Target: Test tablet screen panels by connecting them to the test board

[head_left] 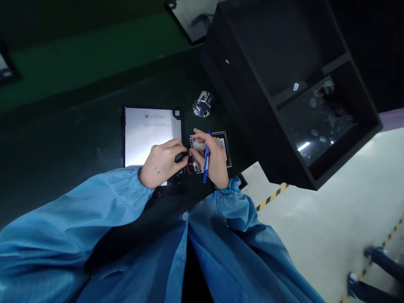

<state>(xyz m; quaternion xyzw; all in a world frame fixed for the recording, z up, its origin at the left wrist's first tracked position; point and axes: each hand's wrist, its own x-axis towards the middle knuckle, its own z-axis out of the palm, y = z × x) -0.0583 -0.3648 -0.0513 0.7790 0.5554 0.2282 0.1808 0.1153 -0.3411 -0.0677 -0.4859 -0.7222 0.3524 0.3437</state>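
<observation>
A tablet-like device [148, 134] with a pale back panel and a black frame lies on the dark green work surface. My left hand [162, 162] rests on its lower right corner and pinches a small black part at the device's edge. My right hand [213, 158] holds a blue pen [206, 160] between its fingers while its fingertips touch a small circuit board [196, 145] with red wires. The board lies on a black-bordered card [224, 145] right of the device. Both hands meet at the board's left edge.
A shiny metal cylinder [202, 103] stands just beyond the card. A large black shelved bin [293, 84] rises at the right. Another device [189, 17] lies far back. The bench edge with yellow-black tape [271, 195] borders a pale floor, where someone's feet [375, 265] show.
</observation>
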